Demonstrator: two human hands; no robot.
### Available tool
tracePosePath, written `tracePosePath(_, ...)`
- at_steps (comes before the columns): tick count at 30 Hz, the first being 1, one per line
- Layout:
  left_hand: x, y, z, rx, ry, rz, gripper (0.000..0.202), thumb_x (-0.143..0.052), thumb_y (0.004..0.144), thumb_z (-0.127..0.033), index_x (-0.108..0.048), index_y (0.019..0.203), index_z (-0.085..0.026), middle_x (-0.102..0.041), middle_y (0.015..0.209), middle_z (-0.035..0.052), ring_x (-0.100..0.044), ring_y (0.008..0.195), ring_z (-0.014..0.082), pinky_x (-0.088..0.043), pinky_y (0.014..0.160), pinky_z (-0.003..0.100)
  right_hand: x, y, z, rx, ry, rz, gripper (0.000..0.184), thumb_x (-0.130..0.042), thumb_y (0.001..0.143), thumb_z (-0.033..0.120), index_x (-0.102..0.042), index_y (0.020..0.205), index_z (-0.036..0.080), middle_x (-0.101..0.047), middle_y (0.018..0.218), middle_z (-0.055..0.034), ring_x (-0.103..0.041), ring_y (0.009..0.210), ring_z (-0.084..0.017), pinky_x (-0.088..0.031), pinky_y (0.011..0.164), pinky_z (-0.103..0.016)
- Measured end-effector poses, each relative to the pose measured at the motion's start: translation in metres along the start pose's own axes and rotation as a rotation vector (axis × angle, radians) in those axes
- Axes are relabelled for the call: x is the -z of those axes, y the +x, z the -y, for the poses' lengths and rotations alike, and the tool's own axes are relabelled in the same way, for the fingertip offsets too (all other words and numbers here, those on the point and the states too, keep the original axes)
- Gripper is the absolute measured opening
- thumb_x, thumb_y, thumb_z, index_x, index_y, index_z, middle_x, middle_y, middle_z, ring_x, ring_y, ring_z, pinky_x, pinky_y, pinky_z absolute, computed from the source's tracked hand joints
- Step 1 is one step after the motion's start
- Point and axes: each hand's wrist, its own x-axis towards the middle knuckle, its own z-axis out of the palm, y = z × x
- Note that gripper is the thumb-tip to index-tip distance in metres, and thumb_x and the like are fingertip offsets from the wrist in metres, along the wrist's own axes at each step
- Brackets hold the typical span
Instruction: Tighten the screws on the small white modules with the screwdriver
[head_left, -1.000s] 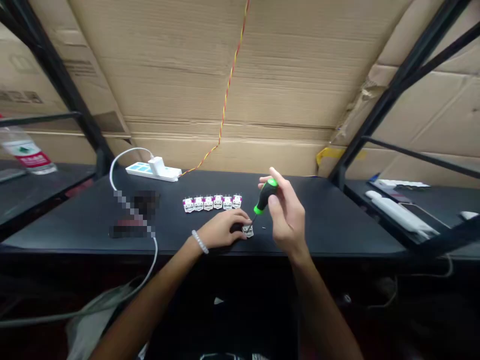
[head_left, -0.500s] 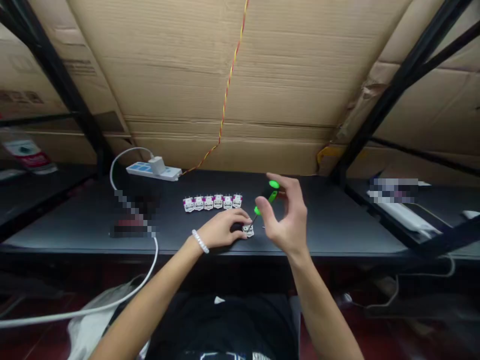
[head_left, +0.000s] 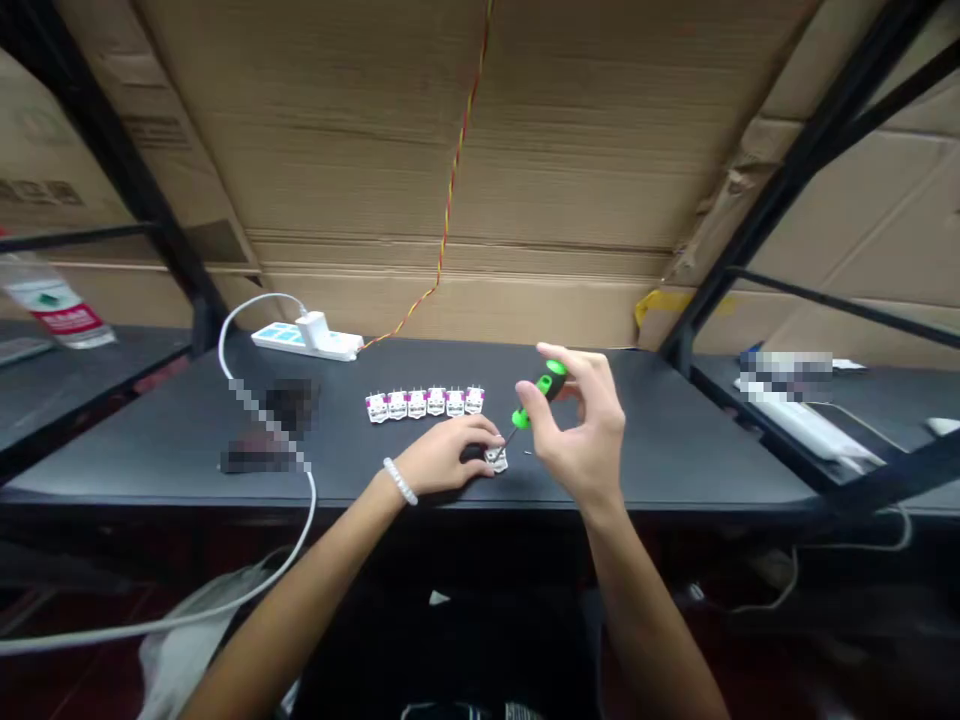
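Note:
My left hand (head_left: 448, 457), with a pale beaded bracelet at the wrist, presses its fingertips and thumb around a small white plastic part (head_left: 496, 460) on the black tabletop. Something dark shows between thumb and fingers; I cannot tell whether it belongs to the part. In my right hand (head_left: 589, 435) is a green and black screwdriver (head_left: 552, 382), held between thumb and fingers and tilted. Its thin shaft slants down to the left, and the tip meets the white part. Behind my left hand stands a row of several similar white parts (head_left: 417, 403) with purple sides and metal pins.
A tiny metal piece (head_left: 528, 453) lies right of the white part. Toward the back left sits a white power strip (head_left: 285, 338) with a plugged-in charger (head_left: 313, 328). Its white cable (head_left: 311, 510) runs over the table's front edge. Black shelf posts (head_left: 679, 345) flank the tabletop.
The right fingers have shifted slightly on the screwdriver, and its handle has turned, showing more black. The left hand and the white part stay in place.

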Motion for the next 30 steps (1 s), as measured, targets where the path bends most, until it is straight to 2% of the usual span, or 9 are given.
tracePosePath(4, -0.0003, 0.0000, 0.0000, -0.006, -0.012, -0.004, 0.027, -0.085, 0.090, -0.021, -0.081, 0.117, -0.021, -0.076, 0.128, 0.0099, -0.072, 0.120, 0.0277, -0.057, 0.110, 0.041, 0.0017, 0.0001, -0.0009, 0.026, 0.111, 0.093, 0.052, -0.050, 0.108, 0.024, -0.053, 0.160, 0.030, -0.071, 0.127, -0.0094, -0.070, 0.114, -0.025, -0.060, 0.100, -0.046)
tracePosePath(6, -0.0007, 0.0000, 0.0006, -0.009, -0.015, -0.005, 0.027, -0.085, 0.090, -0.021, -0.081, 0.117, -0.021, -0.076, 0.129, 0.0100, -0.072, 0.120, 0.0276, -0.056, 0.111, 0.042, 0.0018, 0.0000, -0.0004, 0.046, 0.116, 0.099, 0.053, -0.053, 0.107, 0.026, -0.053, 0.160, 0.029, -0.071, 0.131, -0.0106, -0.070, 0.119, -0.027, -0.060, 0.103, -0.048)
tracePosePath(10, -0.0012, 0.0002, 0.0018, -0.004, -0.009, -0.009, 0.025, -0.086, 0.091, -0.024, -0.081, 0.115, -0.021, -0.076, 0.128, 0.0102, -0.072, 0.121, 0.0283, -0.056, 0.111, 0.043, -0.0007, -0.0006, -0.0002, 0.046, 0.006, 0.024, 0.047, -0.074, 0.097, 0.033, -0.068, 0.144, 0.029, -0.066, 0.123, -0.0112, -0.068, 0.110, -0.027, -0.064, 0.090, -0.044)
tracePosePath(13, -0.0012, 0.0003, 0.0018, -0.009, -0.013, 0.003, 0.024, -0.085, 0.092, -0.024, -0.081, 0.116, -0.020, -0.076, 0.129, 0.0108, -0.072, 0.121, 0.0282, -0.056, 0.111, 0.043, -0.0019, -0.0020, -0.0026, 0.017, 0.077, 0.066, 0.052, -0.060, 0.105, 0.030, -0.057, 0.157, 0.031, -0.068, 0.126, -0.0107, -0.069, 0.109, -0.025, -0.064, 0.095, -0.047)
tracePosePath(16, -0.0015, 0.0001, 0.0020, -0.010, -0.021, -0.001, 0.025, -0.085, 0.091, -0.023, -0.080, 0.115, -0.019, -0.075, 0.129, 0.0116, -0.072, 0.121, 0.0283, -0.055, 0.111, 0.042, -0.0014, -0.0026, -0.0035, 0.026, 0.159, 0.131, 0.056, -0.050, 0.109, 0.027, -0.047, 0.164, 0.031, -0.069, 0.138, -0.0123, -0.069, 0.122, -0.027, -0.060, 0.109, -0.052)
tracePosePath(21, -0.0024, 0.0001, 0.0037, -0.015, -0.008, -0.009, 0.026, -0.087, 0.089, -0.022, -0.080, 0.114, -0.018, -0.075, 0.128, 0.0113, -0.072, 0.121, 0.0286, -0.056, 0.111, 0.042, -0.0022, -0.0009, -0.0023, 0.054, 0.016, 0.042, 0.050, -0.076, 0.096, 0.034, -0.068, 0.145, 0.029, -0.067, 0.124, -0.0109, -0.067, 0.111, -0.026, -0.065, 0.090, -0.043)
tracePosePath(26, -0.0020, -0.0001, 0.0032, -0.023, -0.004, -0.006, 0.024, -0.085, 0.091, -0.023, -0.079, 0.114, -0.019, -0.075, 0.128, 0.0108, -0.072, 0.120, 0.0279, -0.056, 0.111, 0.043, -0.0037, -0.0020, -0.0052, 0.045, 0.138, 0.147, 0.057, -0.052, 0.108, 0.027, -0.045, 0.165, 0.031, -0.071, 0.133, -0.0114, -0.071, 0.113, -0.026, -0.064, 0.097, -0.048)
tracePosePath(28, -0.0014, -0.0002, 0.0023, -0.018, -0.006, -0.008, 0.022, -0.085, 0.091, -0.021, -0.080, 0.112, -0.019, -0.075, 0.128, 0.0104, -0.072, 0.120, 0.0279, -0.056, 0.110, 0.043, -0.0039, -0.0019, -0.0046, 0.050, 0.150, 0.157, 0.056, -0.053, 0.108, 0.028, -0.048, 0.163, 0.031, -0.069, 0.135, -0.0120, -0.070, 0.116, -0.028, -0.064, 0.097, -0.049)
tracePosePath(30, -0.0009, -0.0002, 0.0014, -0.014, 0.001, -0.002, 0.020, -0.085, 0.091, -0.021, -0.080, 0.110, -0.019, -0.075, 0.129, 0.0105, -0.072, 0.120, 0.0287, -0.056, 0.111, 0.043, -0.0043, -0.0012, -0.0032, 0.074, 0.098, 0.118, 0.053, -0.066, 0.102, 0.032, -0.058, 0.154, 0.029, -0.068, 0.129, -0.0121, -0.068, 0.113, -0.028, -0.064, 0.090, -0.046)
